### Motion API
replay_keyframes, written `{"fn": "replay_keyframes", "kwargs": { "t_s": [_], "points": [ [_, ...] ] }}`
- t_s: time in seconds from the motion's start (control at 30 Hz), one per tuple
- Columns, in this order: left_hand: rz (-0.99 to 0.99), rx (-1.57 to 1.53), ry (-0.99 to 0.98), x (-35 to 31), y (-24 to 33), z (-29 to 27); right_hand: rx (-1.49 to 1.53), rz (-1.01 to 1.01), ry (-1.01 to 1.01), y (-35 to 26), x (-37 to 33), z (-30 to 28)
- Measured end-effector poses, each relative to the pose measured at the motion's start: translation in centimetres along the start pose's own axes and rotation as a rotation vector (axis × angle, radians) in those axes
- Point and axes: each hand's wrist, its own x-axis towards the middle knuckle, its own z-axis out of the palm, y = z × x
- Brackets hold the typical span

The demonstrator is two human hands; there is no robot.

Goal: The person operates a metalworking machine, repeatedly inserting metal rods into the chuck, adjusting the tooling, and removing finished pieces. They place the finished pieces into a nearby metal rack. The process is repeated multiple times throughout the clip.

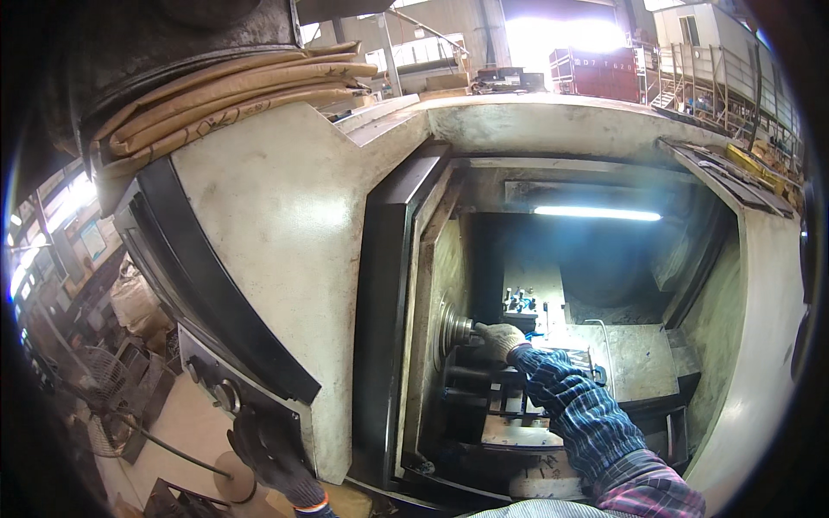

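Observation:
My right hand, in a pale knitted glove, reaches into the lathe's lit work chamber. Its fingers are closed at the nose of the round metal chuck; any part they grip is hidden by the glove. A checked sleeve covers that forearm. Down at the left, my left hand wears a dark glove. It lies against the control panel, just below a round knob, with its fingers stretched out and nothing visible in them.
Beyond my right hand stand metal tool holders and a thin bent pipe. The black-edged sliding door borders the opening at left. Folded brown sacks lie on the machine top. A fan stands at far left.

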Motion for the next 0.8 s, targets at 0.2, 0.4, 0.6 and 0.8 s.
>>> {"fn": "replay_keyframes", "kwargs": {
  "t_s": [0.2, 0.4, 0.6, 0.8],
  "points": [
    [0.112, -0.009, -0.061, 0.2, 1.2, -1.7, 0.007, 0.061, -0.04, -0.4, -0.2, -0.8],
    [0.245, 0.15, -0.056, 0.8, 1.1, -1.6, 0.038, 0.203, -0.049, -3.4, -2.5, -4.1],
    [0.207, -0.035, -0.001, 2.2, 2.4, -2.2, -0.181, 0.078, 0.253, 8.8, -9.0, -2.8],
    [0.229, -0.157, 0.088, 3.2, 2.9, -1.9, -0.244, 0.341, -0.378, 8.2, -13.7, -1.8]
  ]
}}
